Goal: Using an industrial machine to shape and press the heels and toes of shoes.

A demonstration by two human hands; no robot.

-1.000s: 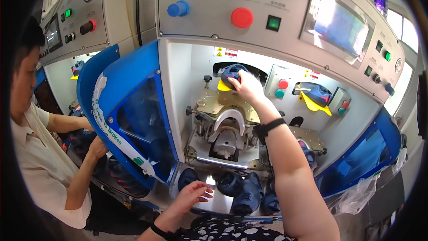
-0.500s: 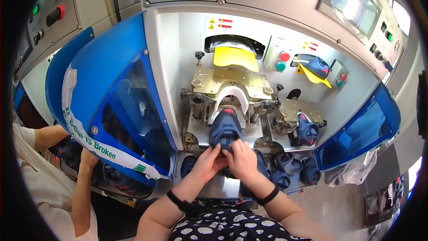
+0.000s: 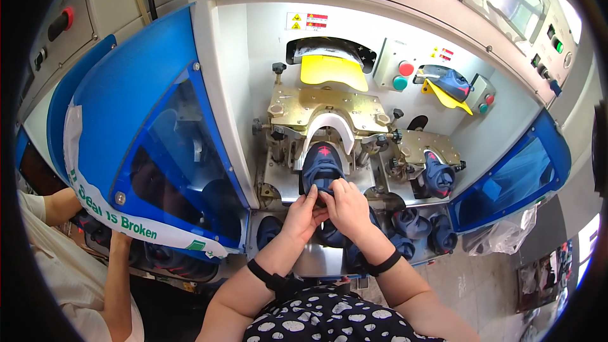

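A dark blue shoe upper [image 3: 320,159] with a red mark on its toe sits at the front of the left machine station, toe pointing away from me. Beyond its toe stands a white horseshoe-shaped pad [image 3: 330,126] under a brass-coloured plate [image 3: 329,102]. My left hand [image 3: 304,216] is closed on the near end of the upper, thumb and fingers pinching its edge. Beside it, my right hand [image 3: 346,209] pinches the same collar area. The fingertips of both hands nearly meet there, and they hide part of the heel end.
More blue shoe uppers [image 3: 411,222] lie on the ledge below. Another upper [image 3: 438,174] sits on the right station. Blue doors with windows [image 3: 158,145] flank the opening. At the left, a co-worker's arm [image 3: 118,278] reaches toward dark shoes. Yellow flaps [image 3: 334,72] hang at the back.
The whole view has shifted slightly. My hands are still at the near end of the upper, with the fingers drawn closer together and more of the toe showing.
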